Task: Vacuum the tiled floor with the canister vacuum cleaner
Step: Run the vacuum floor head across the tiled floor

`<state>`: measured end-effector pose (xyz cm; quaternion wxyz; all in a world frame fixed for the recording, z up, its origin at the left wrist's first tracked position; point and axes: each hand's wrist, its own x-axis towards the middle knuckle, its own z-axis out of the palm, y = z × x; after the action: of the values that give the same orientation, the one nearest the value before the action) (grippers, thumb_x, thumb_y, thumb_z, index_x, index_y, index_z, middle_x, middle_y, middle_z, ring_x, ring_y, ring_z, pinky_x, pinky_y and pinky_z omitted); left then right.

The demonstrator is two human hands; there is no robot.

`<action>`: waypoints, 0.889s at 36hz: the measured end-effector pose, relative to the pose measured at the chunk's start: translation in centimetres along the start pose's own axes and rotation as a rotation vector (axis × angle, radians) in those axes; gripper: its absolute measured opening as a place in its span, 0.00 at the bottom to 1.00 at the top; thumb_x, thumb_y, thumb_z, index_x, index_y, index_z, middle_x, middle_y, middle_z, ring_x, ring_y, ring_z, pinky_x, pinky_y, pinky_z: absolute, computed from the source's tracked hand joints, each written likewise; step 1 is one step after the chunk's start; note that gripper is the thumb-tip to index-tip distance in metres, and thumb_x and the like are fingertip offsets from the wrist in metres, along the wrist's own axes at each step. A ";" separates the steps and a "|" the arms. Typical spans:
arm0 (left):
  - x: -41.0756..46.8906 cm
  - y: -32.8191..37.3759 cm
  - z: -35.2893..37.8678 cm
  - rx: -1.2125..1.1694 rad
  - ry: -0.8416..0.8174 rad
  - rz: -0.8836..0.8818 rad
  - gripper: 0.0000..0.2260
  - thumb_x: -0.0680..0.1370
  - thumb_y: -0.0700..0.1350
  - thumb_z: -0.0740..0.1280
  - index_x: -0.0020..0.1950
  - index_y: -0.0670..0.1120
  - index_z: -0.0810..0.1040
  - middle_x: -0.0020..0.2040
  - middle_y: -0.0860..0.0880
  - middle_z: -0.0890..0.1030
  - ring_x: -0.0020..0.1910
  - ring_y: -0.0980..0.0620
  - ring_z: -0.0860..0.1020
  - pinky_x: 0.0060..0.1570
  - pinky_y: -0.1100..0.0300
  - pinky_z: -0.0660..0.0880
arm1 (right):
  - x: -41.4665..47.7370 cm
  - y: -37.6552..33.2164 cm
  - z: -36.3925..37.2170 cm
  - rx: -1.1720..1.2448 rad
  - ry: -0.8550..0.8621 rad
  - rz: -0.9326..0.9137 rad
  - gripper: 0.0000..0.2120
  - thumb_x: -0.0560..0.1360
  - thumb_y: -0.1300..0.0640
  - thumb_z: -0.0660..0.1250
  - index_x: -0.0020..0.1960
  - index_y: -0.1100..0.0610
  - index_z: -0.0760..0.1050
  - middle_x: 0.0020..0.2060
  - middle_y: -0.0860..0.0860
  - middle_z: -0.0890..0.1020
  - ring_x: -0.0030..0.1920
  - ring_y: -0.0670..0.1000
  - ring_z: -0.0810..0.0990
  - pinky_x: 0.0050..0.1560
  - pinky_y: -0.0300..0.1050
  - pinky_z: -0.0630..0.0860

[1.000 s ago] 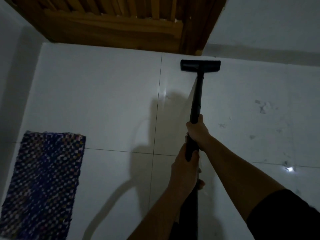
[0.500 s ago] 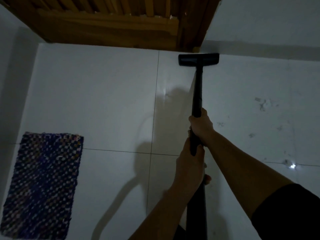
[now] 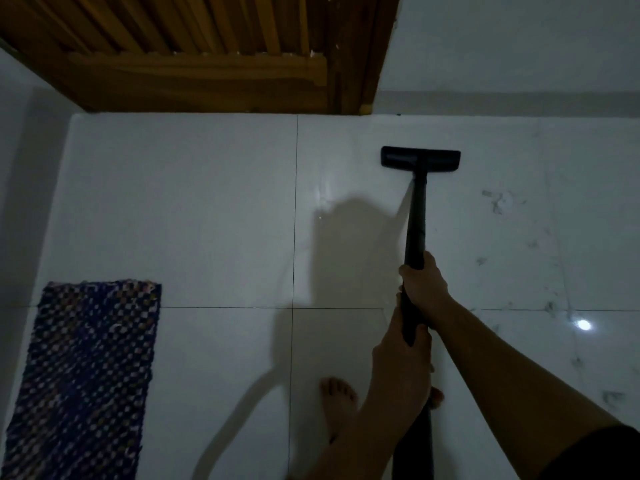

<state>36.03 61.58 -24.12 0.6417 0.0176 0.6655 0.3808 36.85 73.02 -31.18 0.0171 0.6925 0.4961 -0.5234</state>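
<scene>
A black vacuum wand (image 3: 416, 220) runs from my hands to a flat black floor head (image 3: 420, 158), which rests on the white tiled floor (image 3: 207, 220) a short way from the far wall. My right hand (image 3: 424, 287) grips the wand higher up. Just behind it, my left hand (image 3: 401, 358) grips the wand's lower part. The canister itself is out of view. Grey dirt specks (image 3: 497, 202) mark the tile to the right of the head.
A wooden slatted door (image 3: 194, 53) stands at the far wall. A blue woven mat (image 3: 86, 372) lies at the left. My bare foot (image 3: 337, 403) is on the tile below my hands. A white wall (image 3: 519, 46) runs along the far right.
The floor head has drawn back from the wall base toward me. My bare foot has come into view.
</scene>
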 end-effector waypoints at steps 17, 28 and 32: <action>-4.9 -5.6 2.1 0.129 -0.019 0.052 0.18 0.83 0.51 0.54 0.72 0.61 0.63 0.35 0.50 0.75 0.24 0.57 0.73 0.25 0.62 0.76 | -5.8 5.8 -1.8 -0.016 0.007 0.014 0.21 0.79 0.61 0.58 0.71 0.58 0.62 0.38 0.54 0.74 0.28 0.48 0.72 0.24 0.36 0.65; -10.6 -9.8 3.1 0.133 0.007 0.056 0.17 0.82 0.49 0.56 0.72 0.56 0.66 0.37 0.49 0.76 0.28 0.55 0.75 0.24 0.64 0.74 | -11.4 10.5 -2.5 0.005 -0.019 0.014 0.23 0.80 0.60 0.58 0.74 0.57 0.60 0.37 0.52 0.73 0.29 0.48 0.72 0.24 0.36 0.64; -12.4 -11.2 4.0 0.119 0.026 0.044 0.16 0.83 0.48 0.56 0.70 0.55 0.67 0.38 0.48 0.77 0.29 0.54 0.75 0.23 0.65 0.74 | -12.9 12.2 -3.1 -0.005 -0.038 0.012 0.25 0.80 0.60 0.58 0.75 0.56 0.59 0.35 0.51 0.72 0.29 0.48 0.73 0.24 0.36 0.64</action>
<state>46.90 49.24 -19.16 0.6223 0.0654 0.6946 0.3549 48.16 59.92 -26.22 0.0315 0.6853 0.4930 -0.5351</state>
